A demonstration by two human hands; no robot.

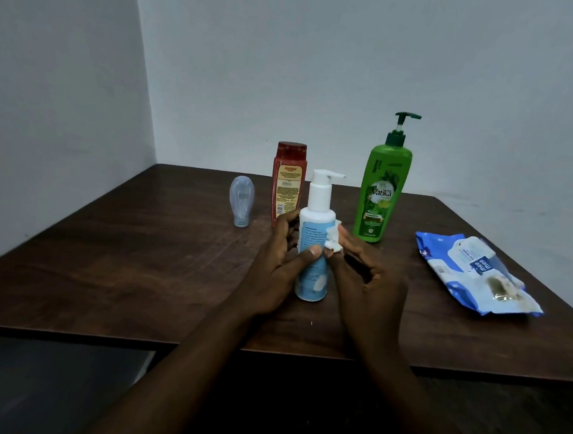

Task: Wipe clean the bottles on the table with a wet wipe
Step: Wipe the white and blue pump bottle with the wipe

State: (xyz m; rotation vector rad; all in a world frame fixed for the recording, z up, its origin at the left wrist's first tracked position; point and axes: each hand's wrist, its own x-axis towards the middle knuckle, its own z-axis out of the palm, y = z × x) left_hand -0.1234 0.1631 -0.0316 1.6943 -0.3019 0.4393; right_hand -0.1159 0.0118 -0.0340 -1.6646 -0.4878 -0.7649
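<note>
Some wet wipe [332, 243] hides between right hand [370, 283] and pump bottle [316, 224].

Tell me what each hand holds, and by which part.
Left hand grips the white pump bottle around its body. Right hand pinches a wipe at the bottle's side.

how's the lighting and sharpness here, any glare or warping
Head view: dim, flat, bluish light with soft shadows; the wide-angle view tilts the wall corner; mild sheen on the wipes pack; green bottle logo readable, white pump bottle small print too soft; wet wipe is a bright featureless patch; forearms sink into darkness.
</note>
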